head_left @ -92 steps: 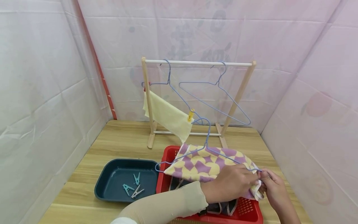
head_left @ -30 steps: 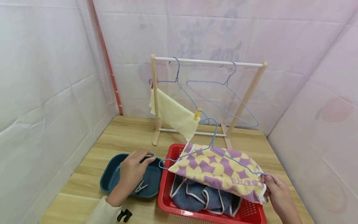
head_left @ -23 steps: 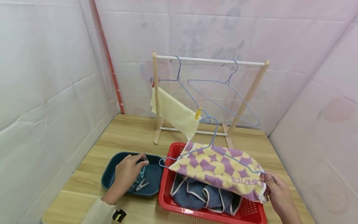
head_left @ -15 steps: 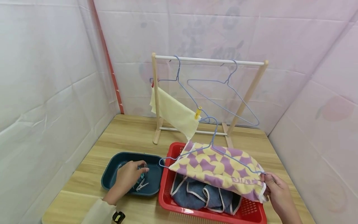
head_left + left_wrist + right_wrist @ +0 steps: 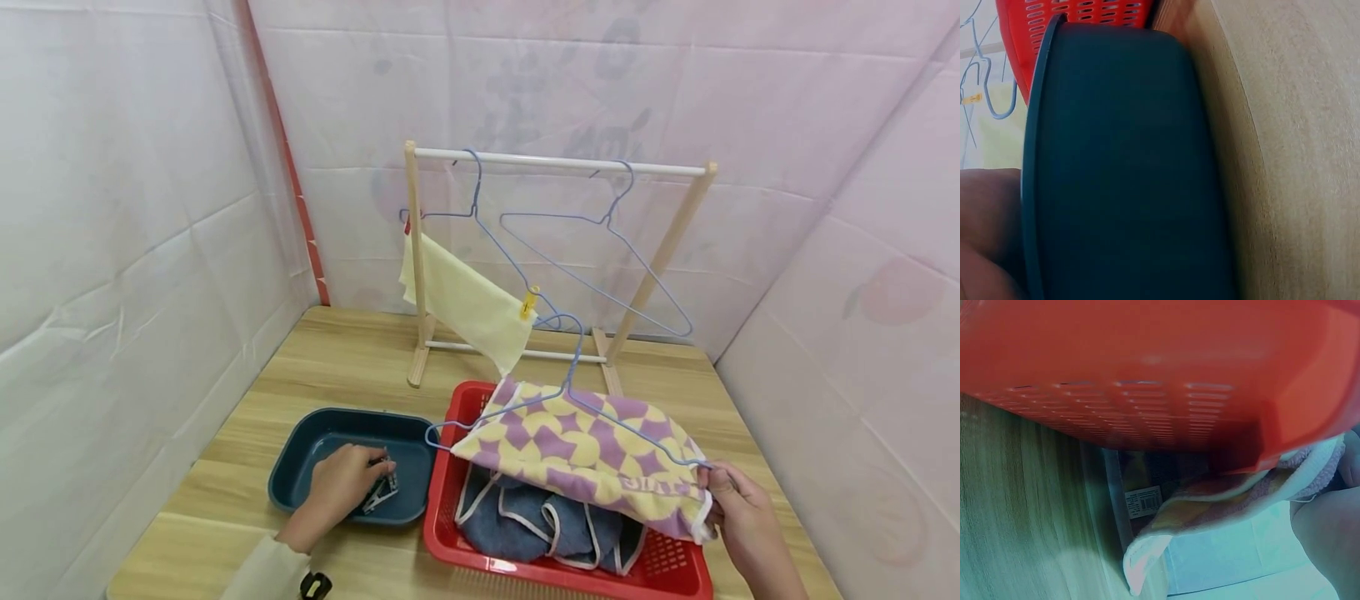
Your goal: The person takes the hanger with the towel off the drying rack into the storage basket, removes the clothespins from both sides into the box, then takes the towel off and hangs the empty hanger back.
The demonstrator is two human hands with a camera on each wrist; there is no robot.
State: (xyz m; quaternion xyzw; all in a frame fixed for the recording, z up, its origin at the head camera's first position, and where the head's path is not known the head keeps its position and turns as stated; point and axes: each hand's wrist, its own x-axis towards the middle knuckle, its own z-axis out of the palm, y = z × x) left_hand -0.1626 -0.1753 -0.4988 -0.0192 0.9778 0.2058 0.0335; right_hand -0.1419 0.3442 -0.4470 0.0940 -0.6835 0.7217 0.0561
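left hand (image 5: 341, 483) in the blue tray (image 5: 300, 483), fingers curled over a clothes peg (image 5: 380, 493); right hand (image 5: 738, 508) pinching the checked towel (image 5: 577, 446) and wire hanger (image 5: 525, 408) at their right corner.

largest to smallest: the towel, draped on the hanger above the red basket (image 5: 675, 571), looks soft, limp and light, so hold it at the hem against the wire. the hanger looks thin and springy. the peg looks small, rigid and light; pinch its 2 rear levers.
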